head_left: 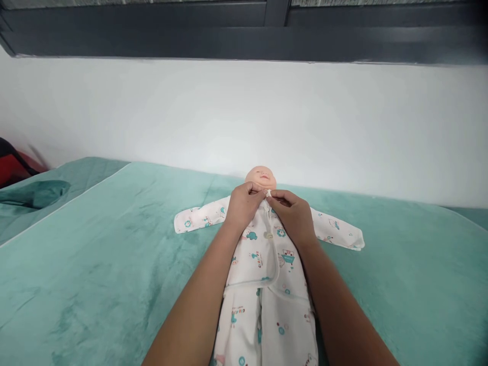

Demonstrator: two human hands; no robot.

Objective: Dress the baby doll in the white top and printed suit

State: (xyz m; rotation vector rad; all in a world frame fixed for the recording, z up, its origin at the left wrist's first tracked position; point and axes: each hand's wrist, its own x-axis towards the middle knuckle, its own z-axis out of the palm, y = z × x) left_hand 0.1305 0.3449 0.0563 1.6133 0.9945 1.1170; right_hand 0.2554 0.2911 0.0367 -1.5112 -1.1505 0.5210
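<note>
A baby doll [261, 176] lies on its back, dressed in a white printed baby jacket [251, 256] and matching trousers [284, 330]. The jacket's sleeves stretch out to both sides. At the collar, just below the doll's chin, my left hand [244, 203] pinches one edge of the jacket front. My right hand [293, 212] pinches the collar from the other side, its fingertips close to the left ones. A pale button [269, 235] shows on the front below my hands. My fingers partly hide the neck fastening.
The doll rests on a green plush bed cover [114, 254]. Behind it rises a white wall [236, 112] beneath a dark window frame [152, 38]. A red and black object [13, 165] stands at the far left, beside a rumpled green fold [36, 194].
</note>
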